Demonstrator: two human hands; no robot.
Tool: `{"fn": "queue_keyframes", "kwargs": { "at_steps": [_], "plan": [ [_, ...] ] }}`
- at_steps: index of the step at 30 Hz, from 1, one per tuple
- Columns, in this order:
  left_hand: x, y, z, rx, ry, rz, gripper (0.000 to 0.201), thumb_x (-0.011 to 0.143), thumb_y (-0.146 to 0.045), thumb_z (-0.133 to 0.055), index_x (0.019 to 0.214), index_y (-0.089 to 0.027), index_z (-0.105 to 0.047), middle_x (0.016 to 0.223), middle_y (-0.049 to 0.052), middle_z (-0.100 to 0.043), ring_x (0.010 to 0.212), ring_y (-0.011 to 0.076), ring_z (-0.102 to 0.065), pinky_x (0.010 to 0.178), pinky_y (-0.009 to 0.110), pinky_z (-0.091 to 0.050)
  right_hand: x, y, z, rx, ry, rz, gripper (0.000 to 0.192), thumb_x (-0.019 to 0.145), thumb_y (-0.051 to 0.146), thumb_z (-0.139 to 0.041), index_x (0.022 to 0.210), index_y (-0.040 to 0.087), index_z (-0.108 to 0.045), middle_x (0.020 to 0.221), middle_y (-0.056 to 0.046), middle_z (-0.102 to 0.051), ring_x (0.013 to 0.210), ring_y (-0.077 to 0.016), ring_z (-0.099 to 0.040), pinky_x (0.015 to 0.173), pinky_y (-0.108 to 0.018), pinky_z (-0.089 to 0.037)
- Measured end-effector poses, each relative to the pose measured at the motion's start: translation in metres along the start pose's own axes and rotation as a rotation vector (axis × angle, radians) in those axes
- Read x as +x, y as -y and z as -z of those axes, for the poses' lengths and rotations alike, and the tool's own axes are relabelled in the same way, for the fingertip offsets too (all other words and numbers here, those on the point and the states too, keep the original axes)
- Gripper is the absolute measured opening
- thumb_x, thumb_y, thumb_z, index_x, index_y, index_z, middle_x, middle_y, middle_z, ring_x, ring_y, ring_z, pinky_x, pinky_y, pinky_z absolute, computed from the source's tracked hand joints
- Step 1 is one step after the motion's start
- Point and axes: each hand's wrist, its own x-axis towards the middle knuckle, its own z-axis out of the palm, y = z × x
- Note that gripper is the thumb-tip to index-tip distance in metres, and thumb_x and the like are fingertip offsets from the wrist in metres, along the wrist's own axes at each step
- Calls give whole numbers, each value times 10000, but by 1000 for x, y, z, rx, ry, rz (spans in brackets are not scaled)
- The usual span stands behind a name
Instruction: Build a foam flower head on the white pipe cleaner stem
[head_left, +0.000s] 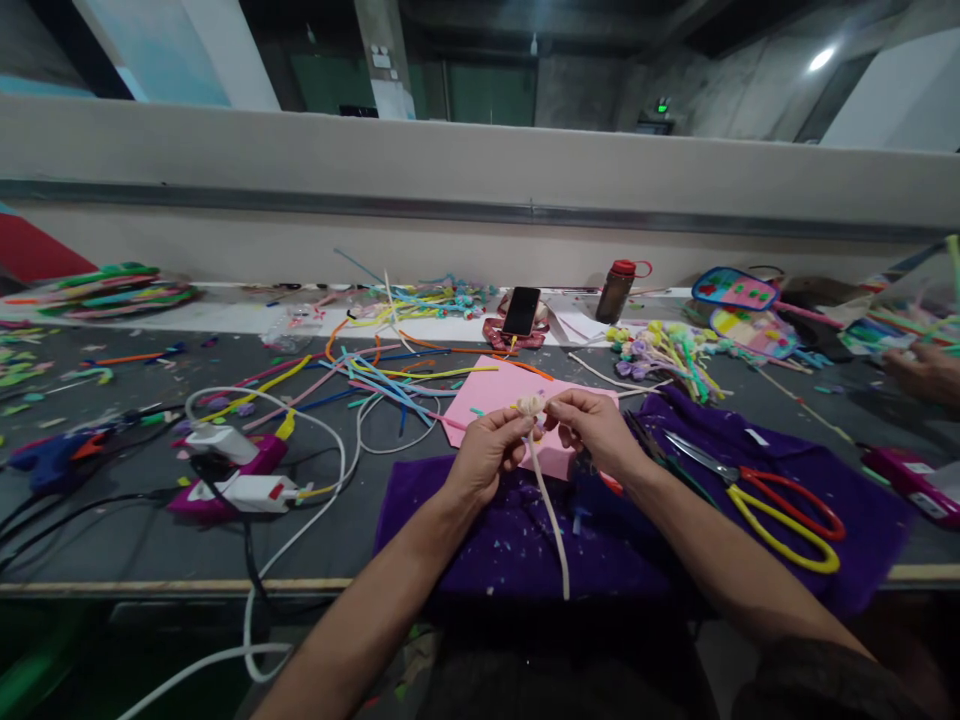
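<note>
Fingers of both hands pinch a cream pipe cleaner at mid-frame.
Light, soft, bendable; left hand and right hand grip beside its coiled tip.

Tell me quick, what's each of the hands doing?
Left hand: closed, pinching the cream pipe cleaner below its coiled tip.
Right hand: closed on the same coil.
</note>
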Motion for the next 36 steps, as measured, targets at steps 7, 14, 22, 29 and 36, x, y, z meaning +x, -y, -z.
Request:
{"fn": "queue_keyframes", "kwargs": {
  "at_steps": [7, 14, 22, 29, 36],
  "plan": [
    [0, 3, -1, 41, 12, -2, 291, 666, -399, -663, 732, -121, -605, 650, 9, -611, 344, 7, -360, 321, 158, -190, -3, 0, -3, -4, -11, 3, 292, 704, 432, -610, 708, 141, -585, 574, 9, -593, 384, -52, -449, 333, -155, -273],
    [1, 2, -1, 36, -15, -2, 300, 646, -412, -684, 699, -129, -599, 579, -19, -580, 324, 7, -366, 312, 159, -179, -3, 1, -4, -32, -17, 28, 259, 723, 400, -597, 671, 150, -552, 541, 30, -556, 373, -49, -435, 336, -157, -282],
    [2, 2, -1, 49, -37, 11, 286, 635, -389, -690, 631, -125, -579, 533, -14, -568, 312, 9, -355, 306, 157, -177, -5, 4, -6, -52, -5, 38, 236, 726, 360, -599, 640, 150, -537, 522, 40, -540, 366, -45, -431, 342, -159, -292],
    [4, 5, 0, 43, -63, 21, 259, 612, -347, -694, 591, -130, -555, 500, -19, -557, 291, 7, -335, 298, 161, -164, -6, 4, -7, -70, 7, 41, 219, 727, 338, -596, 633, 149, -536, 521, 39, -539, 373, -46, -438, 351, -159, -316],
    [6, 7, 0, 15, -102, 34, 244, 595, -304, -704, 569, -132, -532, 471, -34, -542, 295, 5, -328, 308, 156, -159, -5, 1, -5, -98, 9, 48, 272, 733, 382, -593, 624, 137, -554, 507, 32, -548, 352, -42, -433, 334, -151, -312]
  ]
}}
